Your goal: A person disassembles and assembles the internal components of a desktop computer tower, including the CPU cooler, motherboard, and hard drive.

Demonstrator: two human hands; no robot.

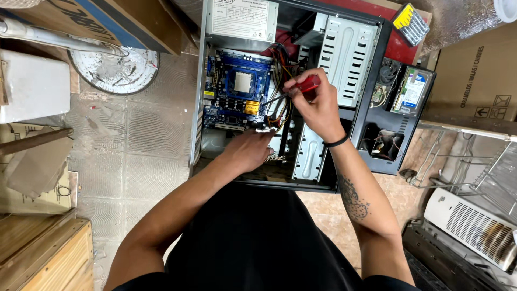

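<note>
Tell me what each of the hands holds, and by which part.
The right hand grips a screwdriver by its red handle. The left hand rests inside the open computer case near the cables; whether it holds anything cannot be told.

Tiled floor (140, 134) carries open computer case (202, 108), round dusty disc (114, 70), cardboard boxes (474, 81), white heater (474, 226).
</note>
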